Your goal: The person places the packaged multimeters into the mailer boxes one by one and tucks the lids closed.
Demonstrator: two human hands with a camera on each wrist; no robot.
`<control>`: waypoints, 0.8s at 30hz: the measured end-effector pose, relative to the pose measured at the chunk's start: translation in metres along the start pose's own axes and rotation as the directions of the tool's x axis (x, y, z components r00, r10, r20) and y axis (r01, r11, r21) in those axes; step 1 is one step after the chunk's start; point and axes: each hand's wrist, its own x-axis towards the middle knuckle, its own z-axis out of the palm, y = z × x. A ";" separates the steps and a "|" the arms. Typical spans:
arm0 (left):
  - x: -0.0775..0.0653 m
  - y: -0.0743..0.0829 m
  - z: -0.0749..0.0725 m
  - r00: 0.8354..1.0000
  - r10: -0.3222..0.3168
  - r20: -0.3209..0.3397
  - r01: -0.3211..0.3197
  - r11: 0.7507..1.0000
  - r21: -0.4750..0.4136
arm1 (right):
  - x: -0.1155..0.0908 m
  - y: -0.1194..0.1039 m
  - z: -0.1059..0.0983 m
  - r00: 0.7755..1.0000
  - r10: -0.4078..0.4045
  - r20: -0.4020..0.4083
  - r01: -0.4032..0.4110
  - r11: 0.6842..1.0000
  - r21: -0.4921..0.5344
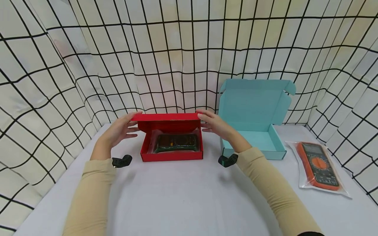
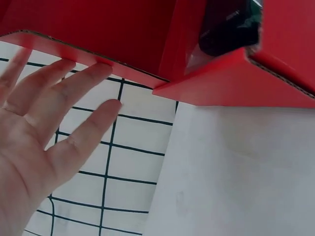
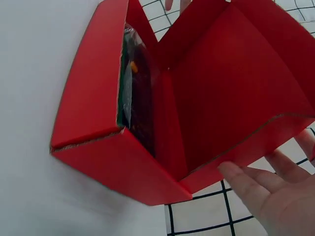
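"Head view: where is the rectangular red cardboard box (image 1: pixel 172 156)?"
"Near the white table's (image 1: pixel 174 196) far edge, long axis parallel, its raised lid (image 1: pixel 168 117) between left hand (image 1: pixel 118 129) and right hand (image 1: pixel 218 124)."
"The grip?"
"Both unclenched, straight fingers touching the lid's short ends; neither nearer."

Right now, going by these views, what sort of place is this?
Probably a screened-off tabletop workstation: white walls with a black line grid, a white flat tabletop, and on it a red cardboard box and a plastic-bagged orange meter.
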 end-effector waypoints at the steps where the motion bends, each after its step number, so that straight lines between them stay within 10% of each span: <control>1: 0.000 -0.002 0.000 1.000 0.001 -0.002 -0.001 1.000 -0.004 | 0.000 0.001 -0.001 1.000 -0.004 0.001 0.004 1.000 -0.003; 24: -0.003 -0.029 0.001 0.997 0.012 -0.080 -0.026 0.984 -0.175 | -0.010 0.027 0.006 0.993 -0.053 -0.105 0.045 0.996 -0.083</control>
